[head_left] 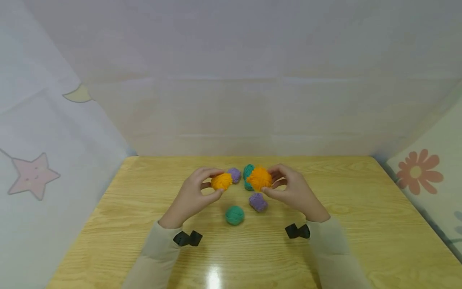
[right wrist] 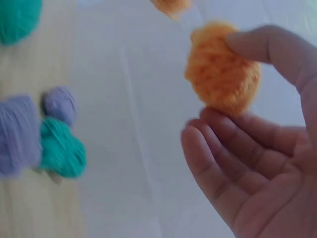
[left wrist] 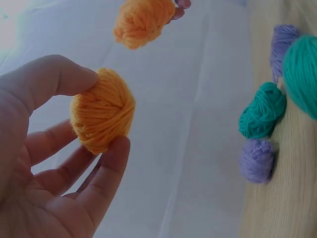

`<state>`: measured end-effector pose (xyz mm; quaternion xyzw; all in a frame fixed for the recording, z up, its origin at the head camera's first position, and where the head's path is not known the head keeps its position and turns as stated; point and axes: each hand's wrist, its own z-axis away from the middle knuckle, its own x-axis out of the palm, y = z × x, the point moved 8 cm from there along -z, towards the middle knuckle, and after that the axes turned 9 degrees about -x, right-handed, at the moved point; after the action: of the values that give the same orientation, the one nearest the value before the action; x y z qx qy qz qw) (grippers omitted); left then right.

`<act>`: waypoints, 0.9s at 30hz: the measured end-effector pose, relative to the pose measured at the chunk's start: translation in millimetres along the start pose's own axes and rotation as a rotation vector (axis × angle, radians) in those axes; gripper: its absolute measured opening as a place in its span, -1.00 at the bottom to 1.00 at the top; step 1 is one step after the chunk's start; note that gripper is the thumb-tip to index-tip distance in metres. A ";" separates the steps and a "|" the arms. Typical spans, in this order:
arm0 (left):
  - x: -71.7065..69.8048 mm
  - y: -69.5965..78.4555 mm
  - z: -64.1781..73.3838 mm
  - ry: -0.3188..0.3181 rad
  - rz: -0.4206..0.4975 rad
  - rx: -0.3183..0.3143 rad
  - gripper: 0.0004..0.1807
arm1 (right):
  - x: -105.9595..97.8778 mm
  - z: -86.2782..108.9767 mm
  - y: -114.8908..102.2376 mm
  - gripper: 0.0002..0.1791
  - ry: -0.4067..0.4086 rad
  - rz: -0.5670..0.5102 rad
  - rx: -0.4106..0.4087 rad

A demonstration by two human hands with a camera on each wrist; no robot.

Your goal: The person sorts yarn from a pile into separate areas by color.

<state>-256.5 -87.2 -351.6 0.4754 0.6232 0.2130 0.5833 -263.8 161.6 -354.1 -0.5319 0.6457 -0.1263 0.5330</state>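
Observation:
My left hand (head_left: 196,192) pinches a small orange yarn ball (left wrist: 103,111) between thumb and fingers, held up above the table. Across from it, my right hand (head_left: 290,188) grips a fluffier orange yarn ball (right wrist: 223,69) by thumb and fingertips, also raised. The two orange balls are apart, side by side in the head view. Below and behind them lie a smooth green ball (head_left: 235,215), a purple ball (head_left: 258,202), a teal skein (head_left: 248,171) partly hidden by the right orange ball, and another purple ball (head_left: 234,175) farther back.
The wooden table (head_left: 144,241) reaches back to a pale cloth backdrop (head_left: 231,112). Cloth walls with a star (head_left: 32,176) and a flower (head_left: 418,172) stand at the sides. Small black pieces (head_left: 187,238) sit at both sleeve cuffs.

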 end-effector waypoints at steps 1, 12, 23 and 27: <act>-2.3 -0.4 1.7 0.012 -0.002 0.006 -0.51 | 4.6 -0.7 -2.2 -0.52 0.010 0.002 -0.008; -36.4 -18.6 19.2 0.197 -0.027 -0.011 -0.50 | 54.0 -13.1 -14.9 -0.51 0.097 -0.050 0.061; -65.4 -45.7 26.6 0.351 -0.040 -0.116 -0.51 | 102.8 -38.6 -29.7 -0.49 0.151 -0.098 0.119; -71.2 -55.0 25.4 0.399 -0.047 -0.138 -0.52 | 117.3 -48.5 -34.7 -0.50 0.167 -0.069 0.131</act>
<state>-261.3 -179.5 -365.2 0.3680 0.7212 0.3316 0.4842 -268.8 31.7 -374.4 -0.5055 0.6595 -0.2302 0.5064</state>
